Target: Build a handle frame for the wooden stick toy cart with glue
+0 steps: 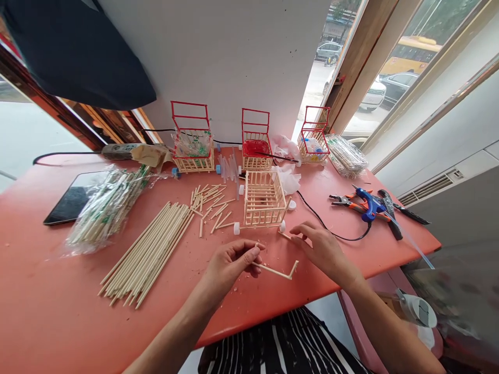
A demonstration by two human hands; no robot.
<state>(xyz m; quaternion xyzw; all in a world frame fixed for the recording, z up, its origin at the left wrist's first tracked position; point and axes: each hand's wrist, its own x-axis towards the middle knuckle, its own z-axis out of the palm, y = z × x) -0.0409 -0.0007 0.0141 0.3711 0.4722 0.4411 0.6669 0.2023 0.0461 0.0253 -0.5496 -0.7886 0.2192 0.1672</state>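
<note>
My left hand [237, 258] pinches a thin wooden stick frame [275, 271] between thumb and fingers, above the table near its front edge. A short piece stands up at an angle from the frame's right end. My right hand [319, 246] is low at the table to the right, its fingertips closed on a short wooden stick [284, 236]. Just beyond both hands stands a small cart of wooden sticks [265, 200] with white cap wheels. Cut short sticks [210, 200] lie scattered to its left, beside a bundle of long sticks [146, 254].
Three finished-looking carts with red handles, including the left one [193, 150], stand along the wall. A blue glue gun [368, 205] and orange-handled pliers [345, 201] lie at the right, with a black cord nearby. Bagged sticks [111, 205] and a black tablet [64, 205] are at the left.
</note>
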